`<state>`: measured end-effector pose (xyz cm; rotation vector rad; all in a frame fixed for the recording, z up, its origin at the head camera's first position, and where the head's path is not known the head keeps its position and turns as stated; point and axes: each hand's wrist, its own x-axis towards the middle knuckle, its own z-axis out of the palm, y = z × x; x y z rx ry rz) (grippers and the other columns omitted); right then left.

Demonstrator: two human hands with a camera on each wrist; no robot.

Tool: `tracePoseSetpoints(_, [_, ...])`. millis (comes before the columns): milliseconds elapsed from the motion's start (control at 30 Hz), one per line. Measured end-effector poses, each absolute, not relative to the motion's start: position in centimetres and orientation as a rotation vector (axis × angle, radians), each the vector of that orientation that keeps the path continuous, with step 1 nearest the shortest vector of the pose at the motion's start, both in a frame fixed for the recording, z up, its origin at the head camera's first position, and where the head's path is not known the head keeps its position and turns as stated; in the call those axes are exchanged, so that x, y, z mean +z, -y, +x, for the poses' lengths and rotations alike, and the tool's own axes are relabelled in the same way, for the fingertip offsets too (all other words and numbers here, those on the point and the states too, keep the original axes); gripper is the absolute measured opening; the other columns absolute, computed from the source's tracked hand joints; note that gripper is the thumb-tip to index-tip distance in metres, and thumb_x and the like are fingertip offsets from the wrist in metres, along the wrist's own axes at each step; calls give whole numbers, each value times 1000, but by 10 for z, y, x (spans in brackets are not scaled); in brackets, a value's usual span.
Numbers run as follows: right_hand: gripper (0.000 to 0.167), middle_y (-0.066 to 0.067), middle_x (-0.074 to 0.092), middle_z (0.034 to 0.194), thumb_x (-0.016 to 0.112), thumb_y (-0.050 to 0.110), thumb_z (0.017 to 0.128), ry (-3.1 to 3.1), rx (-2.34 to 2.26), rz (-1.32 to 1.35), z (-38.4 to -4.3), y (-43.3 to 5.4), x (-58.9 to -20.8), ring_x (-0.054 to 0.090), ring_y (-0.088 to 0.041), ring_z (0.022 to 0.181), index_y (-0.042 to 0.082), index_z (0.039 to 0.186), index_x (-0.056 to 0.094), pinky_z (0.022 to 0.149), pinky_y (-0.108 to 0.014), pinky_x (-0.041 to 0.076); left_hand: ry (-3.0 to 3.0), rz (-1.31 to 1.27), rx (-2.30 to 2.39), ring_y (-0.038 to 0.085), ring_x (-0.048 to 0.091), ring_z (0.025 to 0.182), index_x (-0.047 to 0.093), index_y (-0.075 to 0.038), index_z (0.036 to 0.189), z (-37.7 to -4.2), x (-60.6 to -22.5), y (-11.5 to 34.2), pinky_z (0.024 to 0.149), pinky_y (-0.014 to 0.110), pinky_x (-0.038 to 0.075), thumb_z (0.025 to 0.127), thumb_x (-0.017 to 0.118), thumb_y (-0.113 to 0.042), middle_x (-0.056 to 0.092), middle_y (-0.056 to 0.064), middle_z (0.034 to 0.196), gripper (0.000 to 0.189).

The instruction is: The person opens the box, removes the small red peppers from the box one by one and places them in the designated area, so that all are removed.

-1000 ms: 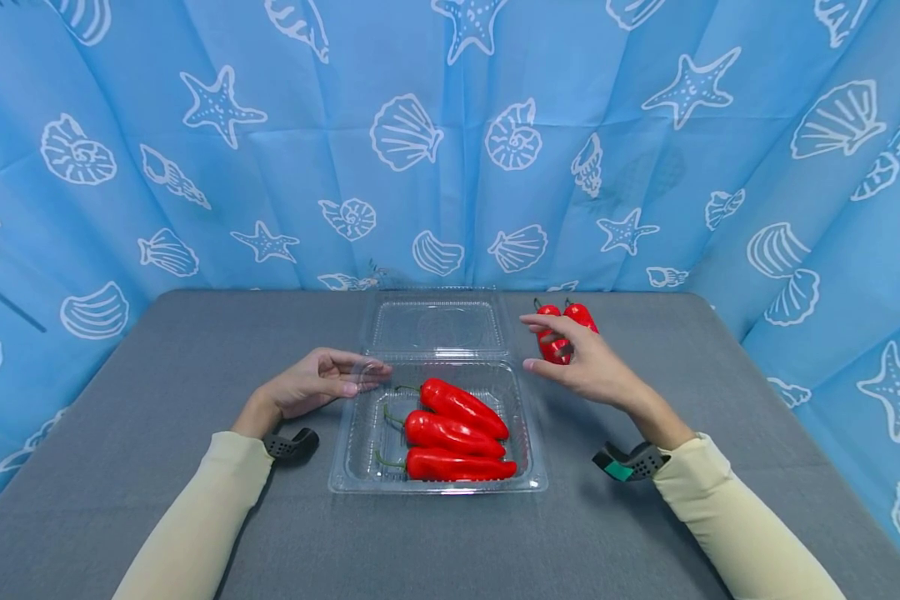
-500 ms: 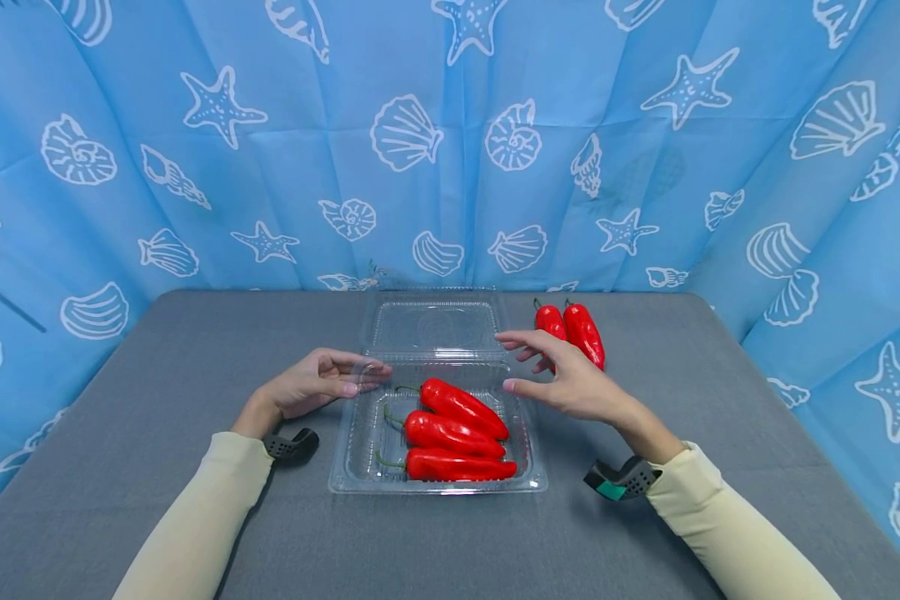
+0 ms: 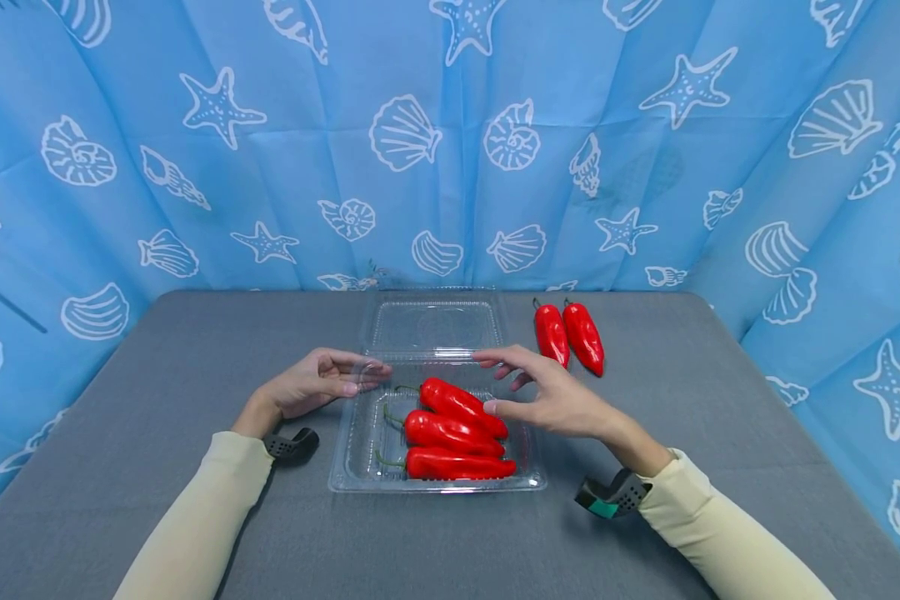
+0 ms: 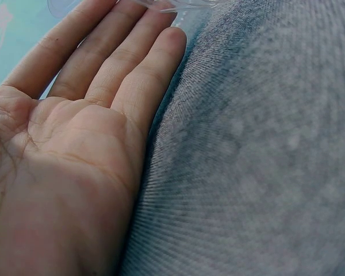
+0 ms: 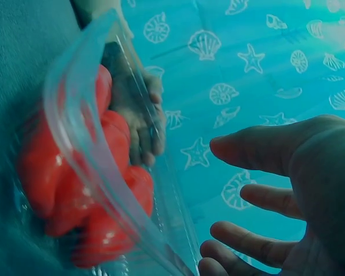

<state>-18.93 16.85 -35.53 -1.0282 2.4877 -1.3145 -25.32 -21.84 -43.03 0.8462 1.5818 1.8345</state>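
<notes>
A clear plastic clamshell box (image 3: 534,482) sits on the table with its lid (image 3: 435,323) folded back. Three red peppers (image 3: 450,433) with green stems lie side by side inside it. My left hand (image 3: 315,383) rests at the box's left side, thumb and fingertips at the rim. In the left wrist view that hand's fingers (image 4: 126,63) stretch out nearly straight. My right hand (image 3: 551,396) hangs over the box's right edge, fingers spread and nothing between them. Two more red peppers (image 3: 583,337) lie on the cloth beyond it.
A grey cloth (image 3: 217,358) covers the table. Behind it hangs a blue curtain (image 3: 307,150) printed with white shells and starfish. Dark wrist devices (image 3: 612,495) sit on both wrists.
My right hand has moved left and nearer, away from the two loose peppers to above the box's right side, uncovering those peppers. My left hand and the box have stayed put.
</notes>
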Motion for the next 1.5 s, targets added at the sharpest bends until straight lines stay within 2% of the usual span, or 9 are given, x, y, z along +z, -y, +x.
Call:
tracePoseSetpoints(167, [66,-11,58,137,78,17,85,-2446,-1319,-1091,-185,-162,-358,57,-38,115,9,145,52,91,-54,55,-1577,856,1835,29,53,136,50,13,140,-254,-430,220,113,38,42,95,61,3,57,22,143,48])
tracePoseSetpoints(333, [68,-12,58,138,80,17,84,-2431,-1278,-1128,-179,-156,-360,58,-33,114,11,146,52,91,-51,55,-1575,845,1832,29,52,136,50,13,140,-255,-431,220,113,39,42,95,63,1,57,22,143,49])
tracePoseSetpoints(633, [66,-8,58,133,79,26,86,-2381,-1217,-1151,-167,-147,-365,59,-26,110,14,146,53,83,-43,59,-1564,829,1838,28,52,136,51,11,140,-255,-434,219,113,39,42,96,63,-1,55,23,144,48])
tracePoseSetpoints(933, [62,-4,60,127,78,28,88,-2323,-1199,-1163,-159,-141,-369,59,-23,111,16,144,54,88,-39,59,-1565,842,1834,27,52,136,51,11,141,-253,-433,219,113,36,42,96,64,-4,55,24,144,48])
tracePoseSetpoints(1200, [58,-3,60,131,76,27,91,-2302,-1170,-1208,-158,-137,-374,60,-19,111,15,143,54,94,-35,56,-1583,820,1836,27,54,135,52,11,141,-253,-431,218,111,37,44,96,65,-4,56,23,143,49])
tracePoseSetpoints(1500, [58,4,65,118,78,25,89,-2313,-1136,-1143,-156,-135,-375,61,-14,105,17,142,56,89,-31,57,-1571,831,1836,28,53,135,51,12,140,-254,-433,219,112,38,43,96,63,-2,55,24,143,48])
